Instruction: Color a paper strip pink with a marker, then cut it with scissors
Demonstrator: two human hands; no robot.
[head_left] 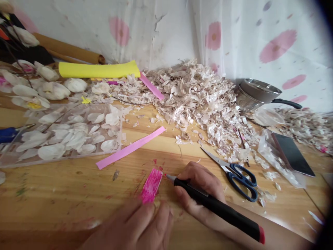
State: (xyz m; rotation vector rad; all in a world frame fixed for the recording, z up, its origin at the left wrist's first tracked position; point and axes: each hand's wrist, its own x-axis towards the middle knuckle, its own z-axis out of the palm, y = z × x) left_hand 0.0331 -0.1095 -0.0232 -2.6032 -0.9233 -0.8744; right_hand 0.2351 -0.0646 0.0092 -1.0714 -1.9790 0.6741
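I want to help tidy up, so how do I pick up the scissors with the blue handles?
Hold the blue finger loops of the scissors, and come from the lower right. They lie flat on the wooden table, with the pointed steel blades aiming up and left toward the paper shreds, so the loops are the safe end.

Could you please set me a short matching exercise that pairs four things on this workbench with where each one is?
Things:
1. Black craft tool
2. Blue-handled scissors
3. Steel saucepan
4. Pale pink paper strip

Places:
A. To the right of the heap of paper scraps
B. Gripped in the right hand
C. Just in front of the clear tray
D. Lying on the table beside the right hand

Pairs: 1-B, 2-D, 3-A, 4-C
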